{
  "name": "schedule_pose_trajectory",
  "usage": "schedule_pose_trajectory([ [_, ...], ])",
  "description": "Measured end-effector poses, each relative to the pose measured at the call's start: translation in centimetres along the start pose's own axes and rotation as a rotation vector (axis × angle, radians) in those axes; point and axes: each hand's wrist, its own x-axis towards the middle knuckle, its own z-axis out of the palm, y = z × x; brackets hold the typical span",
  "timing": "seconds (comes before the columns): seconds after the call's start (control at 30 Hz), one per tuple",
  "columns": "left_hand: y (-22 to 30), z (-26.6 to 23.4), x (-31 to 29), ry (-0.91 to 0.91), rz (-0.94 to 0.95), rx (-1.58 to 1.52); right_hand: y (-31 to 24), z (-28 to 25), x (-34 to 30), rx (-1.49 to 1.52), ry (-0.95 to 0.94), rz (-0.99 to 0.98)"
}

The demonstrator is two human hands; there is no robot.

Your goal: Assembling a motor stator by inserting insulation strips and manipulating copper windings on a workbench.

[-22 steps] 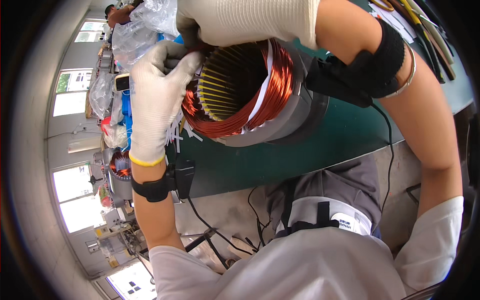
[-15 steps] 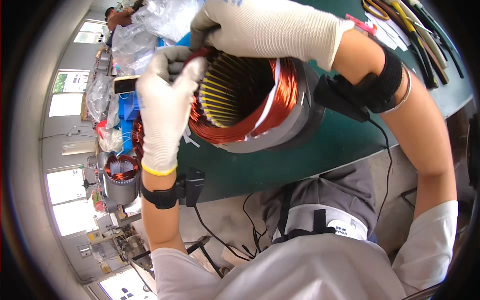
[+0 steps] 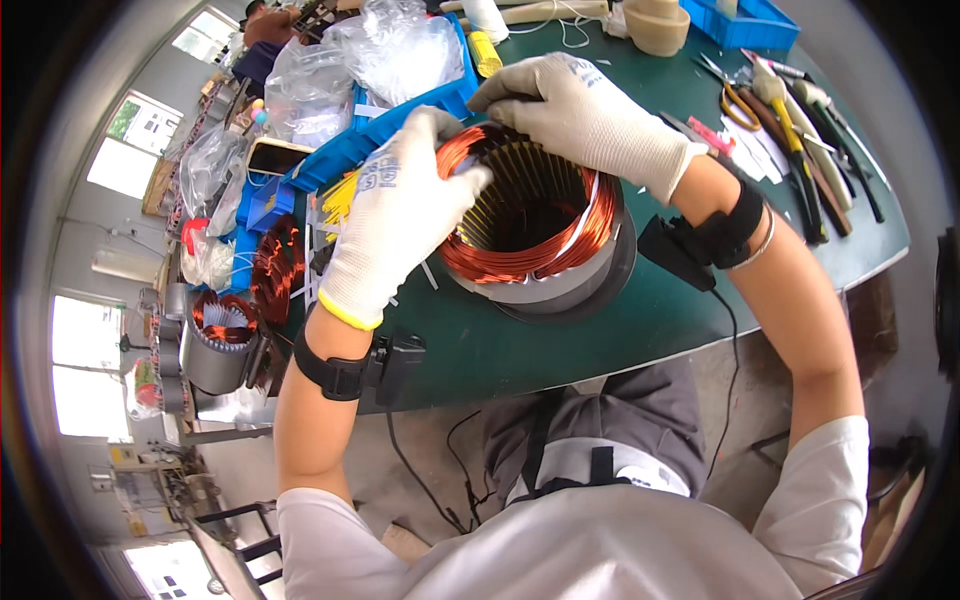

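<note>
A motor stator [image 3: 515,290] stands upright on the green table, a grey cylinder topped by a ring of copper winding [image 3: 600,215]. Yellow strips [image 3: 490,220] line its bore, and a white strip crosses the winding's right side. My left hand [image 3: 405,195], in a white knit glove, grips the winding's far left part, thumb toward the bore and fingers behind. Just above the far rim is my right hand [image 3: 570,115], gloved too. Its fingers are bent together; whether a wire is between them is hidden.
Blue bins [image 3: 400,120] with clear plastic bags stand at the back left, near a phone [image 3: 278,157]. Loose copper coils [image 3: 277,268] and another stator [image 3: 218,350] are at left. Scissors [image 3: 738,105] and hammer-like tools [image 3: 790,130] lie at right. A beige bowl [image 3: 657,25] stands behind.
The view has shifted, showing more of the table's far side. My left hand's thumb now points toward the bore. My right hand's bent fingers remain by the far rim.
</note>
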Motion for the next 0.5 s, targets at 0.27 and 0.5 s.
schedule_pose_trajectory([
  [0.27,-1.4,0.4,-0.5,0.097,-0.087,-0.357,-1.1,-0.5,1.1,-0.096,-0.014,-0.204],
  [0.5,-1.1,1.0,-1.1,0.168,0.022,-0.162,-3.3,-1.0,-0.3,-0.144,-0.086,-0.065],
])
